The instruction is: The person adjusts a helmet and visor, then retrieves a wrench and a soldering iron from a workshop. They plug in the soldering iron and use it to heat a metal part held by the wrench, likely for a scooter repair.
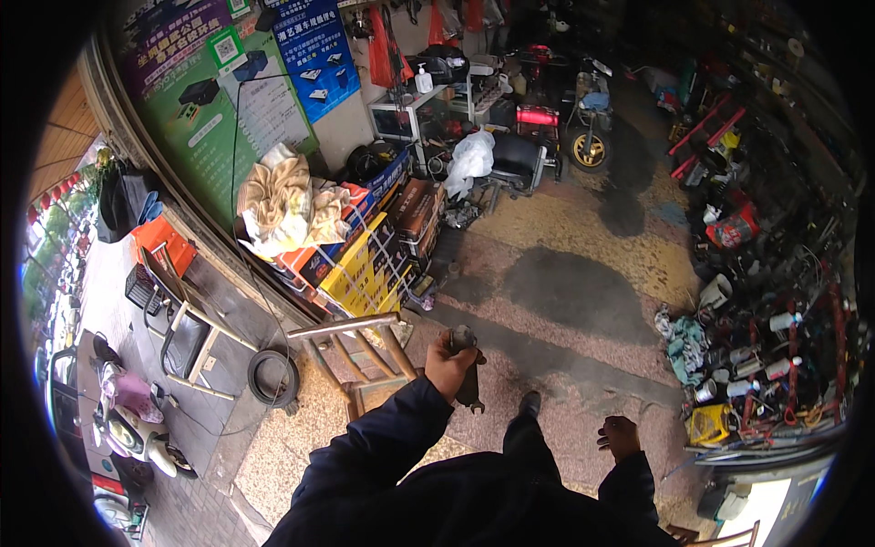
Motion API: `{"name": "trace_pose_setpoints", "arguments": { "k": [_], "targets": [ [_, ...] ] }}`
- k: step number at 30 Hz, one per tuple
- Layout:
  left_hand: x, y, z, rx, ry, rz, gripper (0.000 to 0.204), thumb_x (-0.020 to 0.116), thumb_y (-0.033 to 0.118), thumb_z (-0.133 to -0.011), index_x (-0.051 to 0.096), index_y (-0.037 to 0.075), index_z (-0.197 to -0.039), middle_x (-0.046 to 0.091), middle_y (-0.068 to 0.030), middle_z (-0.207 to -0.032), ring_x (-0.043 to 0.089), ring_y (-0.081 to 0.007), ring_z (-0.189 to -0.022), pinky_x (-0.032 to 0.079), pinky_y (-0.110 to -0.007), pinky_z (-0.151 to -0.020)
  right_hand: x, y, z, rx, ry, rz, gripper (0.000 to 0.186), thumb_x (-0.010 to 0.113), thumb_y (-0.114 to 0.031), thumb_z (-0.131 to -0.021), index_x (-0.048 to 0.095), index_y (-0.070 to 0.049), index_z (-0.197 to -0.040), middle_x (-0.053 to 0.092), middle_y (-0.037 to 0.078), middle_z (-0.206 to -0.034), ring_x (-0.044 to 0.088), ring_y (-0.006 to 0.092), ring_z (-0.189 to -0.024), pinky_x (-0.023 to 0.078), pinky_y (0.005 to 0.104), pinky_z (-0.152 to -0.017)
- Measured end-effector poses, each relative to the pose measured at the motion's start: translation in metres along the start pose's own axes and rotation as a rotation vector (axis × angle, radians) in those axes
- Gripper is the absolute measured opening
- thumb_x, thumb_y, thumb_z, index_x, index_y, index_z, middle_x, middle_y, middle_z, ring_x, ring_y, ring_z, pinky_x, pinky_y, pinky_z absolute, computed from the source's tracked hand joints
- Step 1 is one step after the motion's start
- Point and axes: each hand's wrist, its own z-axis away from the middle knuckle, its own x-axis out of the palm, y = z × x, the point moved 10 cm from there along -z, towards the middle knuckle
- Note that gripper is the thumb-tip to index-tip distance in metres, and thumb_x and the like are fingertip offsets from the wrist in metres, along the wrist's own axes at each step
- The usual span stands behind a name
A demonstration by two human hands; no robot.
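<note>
My left hand (445,366) is closed around a dark tool with a rounded grey metal end (463,337) above the fist. Below the fist, the open jaw of a wrench (477,407) sticks out; whether it is part of the same tool I cannot tell. Off to the right and low, my right hand (622,437) hangs with loosely bent fingers slightly apart, and no object shows in it. A wooden chair (351,321) stands just left of my left hand.
Stacked boxes (358,273) topped with cloths stand ahead to the left. A tire (273,378) lies by the doorway, near a parked scooter (137,428). Tools, bottles and a yellow container (708,425) crowd the right side. Farther back are a black seat (518,162) and a motorbike wheel (589,150).
</note>
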Motion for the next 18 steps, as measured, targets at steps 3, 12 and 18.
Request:
{"name": "trace_pose_setpoints", "arguments": {
  "k": [3,12,18],
  "targets": [
    [0.014,0.005,-0.084,0.071,0.008,-0.076,0.015,0.056,-0.003,-0.078,0.059,0.002,-0.093,0.065,-0.0075,-0.077,0.063,-0.0179,-0.069,0.050,-0.030,-0.065,0.013,-0.069,-0.100,-0.087,-0.081,0.009,0.027,0.055,-0.015,-0.087,0.057,0.003,-0.107,0.065,0.014,-0.079,0.065,0.0217,-0.059,0.053,0.0343,-0.048],
    [0.008,0.083,-0.277,0.217,0.299,-0.122,0.014,0.056,-0.004,-0.075,0.058,0.000,-0.089,0.063,-0.0067,-0.074,0.061,-0.0171,-0.065,0.051,-0.029,-0.063,0.128,-0.464,-0.327,-0.430,-0.472,0.238,0.020,0.055,-0.009,-0.093,0.055,0.003,-0.110,0.059,0.008,-0.077,0.057,0.0164,-0.062,0.046,0.0342,-0.052],
    [-0.054,0.065,-0.415,0.218,0.487,-0.009,0.013,0.056,-0.004,-0.074,0.058,0.001,-0.085,0.061,-0.0056,-0.073,0.060,-0.0166,-0.064,0.051,-0.030,-0.063,0.246,-0.649,-0.413,-0.653,-0.581,0.257,0.021,0.054,-0.009,-0.095,0.055,0.004,-0.112,0.056,0.007,-0.077,0.054,0.0140,-0.064,0.044,0.0334,-0.054]
  ]
}}
